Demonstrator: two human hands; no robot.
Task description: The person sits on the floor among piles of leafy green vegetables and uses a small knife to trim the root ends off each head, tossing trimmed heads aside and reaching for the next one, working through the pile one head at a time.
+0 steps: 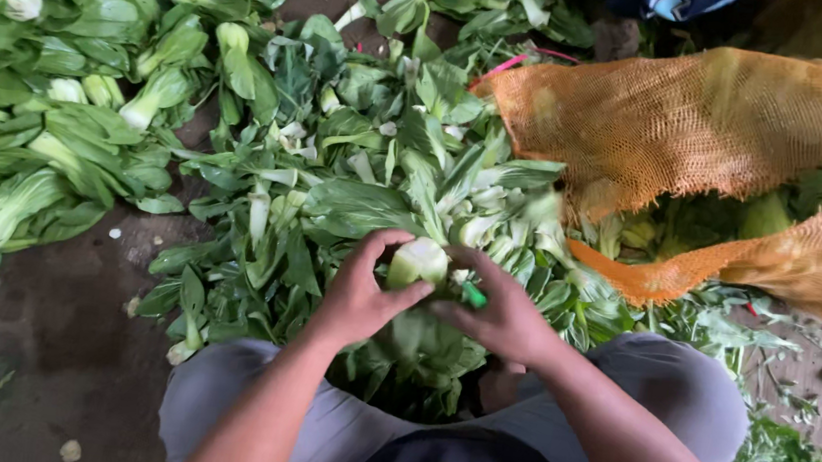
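My left hand (360, 291) grips a head of bok choy (418, 260) by its pale stem base, thumb pressed against it. My right hand (499, 310) closes on the same head from the right, and a small green object (474, 294) shows between its fingers; I cannot tell what it is. The head's dark leaves (425, 348) hang down between my knees. A loose pile of trimmed leaves and stems (378, 158) lies on the ground just beyond both hands.
A heap of whole bok choy heads (52, 96) lies at the left. An orange mesh sack (701, 138) with more greens inside lies open at the right. My grey-trousered knees (667, 386) frame the bottom. Dark bare ground (48, 347) shows at the lower left.
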